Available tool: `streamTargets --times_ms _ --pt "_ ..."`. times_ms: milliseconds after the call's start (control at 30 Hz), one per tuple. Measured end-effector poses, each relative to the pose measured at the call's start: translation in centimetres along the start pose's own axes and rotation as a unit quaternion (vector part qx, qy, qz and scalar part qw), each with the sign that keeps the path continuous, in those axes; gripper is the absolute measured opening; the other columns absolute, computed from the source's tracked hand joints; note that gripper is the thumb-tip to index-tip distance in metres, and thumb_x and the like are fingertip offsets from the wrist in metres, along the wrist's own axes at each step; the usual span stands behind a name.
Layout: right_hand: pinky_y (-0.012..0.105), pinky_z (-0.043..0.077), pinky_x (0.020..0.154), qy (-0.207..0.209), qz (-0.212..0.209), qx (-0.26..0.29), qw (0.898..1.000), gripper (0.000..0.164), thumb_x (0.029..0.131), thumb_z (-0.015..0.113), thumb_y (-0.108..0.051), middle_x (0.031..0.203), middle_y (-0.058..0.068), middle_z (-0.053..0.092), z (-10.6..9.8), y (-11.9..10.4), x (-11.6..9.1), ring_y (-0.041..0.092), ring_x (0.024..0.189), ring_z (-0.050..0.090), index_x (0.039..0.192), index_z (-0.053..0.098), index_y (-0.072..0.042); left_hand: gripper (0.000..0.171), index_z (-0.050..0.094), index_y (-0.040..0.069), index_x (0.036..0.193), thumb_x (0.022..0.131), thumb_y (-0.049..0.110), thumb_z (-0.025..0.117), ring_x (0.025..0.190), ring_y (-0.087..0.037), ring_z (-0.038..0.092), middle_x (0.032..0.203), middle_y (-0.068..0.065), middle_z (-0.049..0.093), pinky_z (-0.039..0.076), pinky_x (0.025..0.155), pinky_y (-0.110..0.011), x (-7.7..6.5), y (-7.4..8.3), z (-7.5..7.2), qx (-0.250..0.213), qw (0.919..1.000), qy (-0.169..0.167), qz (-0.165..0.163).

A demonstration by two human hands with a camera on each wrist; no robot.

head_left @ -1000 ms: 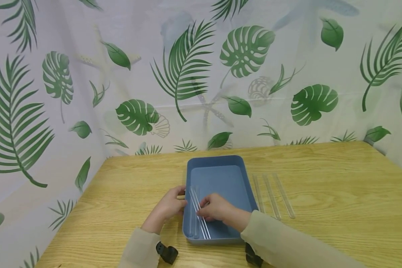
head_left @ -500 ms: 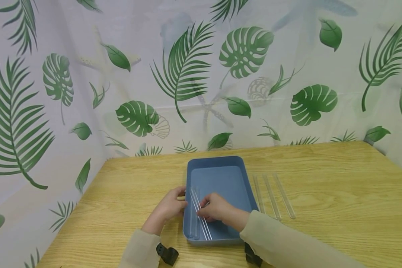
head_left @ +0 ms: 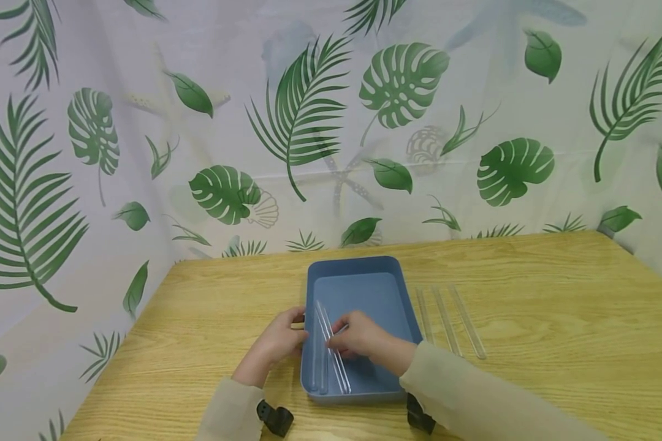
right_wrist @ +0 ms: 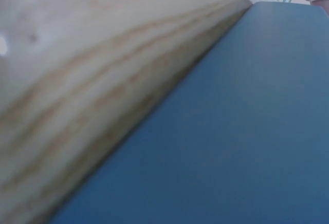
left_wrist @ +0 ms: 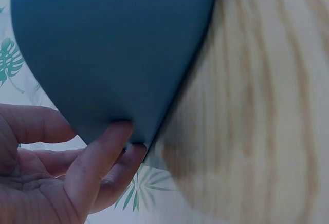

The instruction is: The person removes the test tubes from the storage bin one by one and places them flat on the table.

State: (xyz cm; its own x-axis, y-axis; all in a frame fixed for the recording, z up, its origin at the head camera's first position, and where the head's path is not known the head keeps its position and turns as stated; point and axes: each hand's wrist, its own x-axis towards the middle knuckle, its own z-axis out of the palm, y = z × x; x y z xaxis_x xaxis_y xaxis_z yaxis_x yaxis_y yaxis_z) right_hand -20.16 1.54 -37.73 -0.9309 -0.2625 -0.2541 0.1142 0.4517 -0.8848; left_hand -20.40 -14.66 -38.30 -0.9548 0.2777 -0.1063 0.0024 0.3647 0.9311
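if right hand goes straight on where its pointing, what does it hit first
Past the pinched tube, probably the clear tubes along the left of the blue tray, though depth from the right hand is unclear.

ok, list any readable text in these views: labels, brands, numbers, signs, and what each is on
None readable in any view.
Blue tray: no lettering visible.
Clear sticks: none visible; fine marks would be too small to read.
Black wrist gear: too small to read.
Backdrop cloth: printed pictures, no words.
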Motion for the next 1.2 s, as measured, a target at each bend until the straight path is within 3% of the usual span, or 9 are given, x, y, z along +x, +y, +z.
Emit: streamTargets --times_ms 700,1200 --pt "0.034 0.051 0.065 0.014 0.011 0.047 0.999 0.024 0.078 0.062 -0.001 0.083 0.014 0.058 -3.3 -0.4 -1.0 0.018 0.069 0.059 0.097 0.052 0.008 0.049 0.028 -0.011 0.132 0.085 -0.007 0.041 0.102 -0.037 0.05 0.126 -0.03 0.036 0.051 0.067 -0.039 0.0 0.1 0.1 -0.006 1.0 0.004 0.003" --pt "0.035 0.051 0.067 0.024 0.014 0.022 0.999 0.028 0.079 0.062 -0.005 0.086 0.014 0.057 -6.4 0.4 -1.7 0.018 0.072 0.06 0.101 0.052 0.009 0.05 0.028 -0.011 0.132 0.085 -0.007 0.042 0.103 -0.038 0.049 0.126 -0.03 0.036 0.051 0.066 -0.038 -0.1 0.1 0.2 0.0 1.0 0.008 0.001"
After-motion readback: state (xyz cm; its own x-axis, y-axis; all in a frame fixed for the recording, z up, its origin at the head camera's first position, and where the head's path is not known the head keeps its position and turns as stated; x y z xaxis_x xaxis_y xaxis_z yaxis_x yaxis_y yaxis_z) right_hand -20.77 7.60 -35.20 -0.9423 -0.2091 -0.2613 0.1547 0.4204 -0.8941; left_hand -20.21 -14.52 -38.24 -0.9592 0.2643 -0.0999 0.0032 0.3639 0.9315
